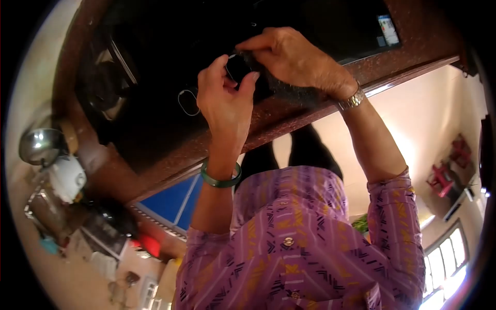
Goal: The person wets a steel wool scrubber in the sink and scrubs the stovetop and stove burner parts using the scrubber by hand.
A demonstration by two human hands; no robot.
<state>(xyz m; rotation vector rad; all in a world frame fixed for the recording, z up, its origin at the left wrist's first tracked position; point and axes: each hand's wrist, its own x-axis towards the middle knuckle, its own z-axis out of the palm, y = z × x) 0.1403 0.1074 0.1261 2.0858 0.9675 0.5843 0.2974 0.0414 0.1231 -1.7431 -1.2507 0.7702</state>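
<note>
A small dark round object (238, 67) with a thin light rim sits between the fingers and thumb of my left hand (226, 95). Beneath it lies a glossy black surface (170, 46). My right hand (289, 56) reaches in from the right, its fingers drawn together and the tips at the object's upper edge. Whatever those fingertips pinch is too small to make out. A thin pale ring (188, 102) shows on the black surface left of my left hand. My left wrist wears a green bangle, my right a metal watch.
A brown speckled counter edge (279, 116) runs below my hands. At the left are a metal bowl (41, 146) and a white container (68, 178). A label (387, 30) is on the black surface at the upper right. Red chairs (440, 178) stand far right.
</note>
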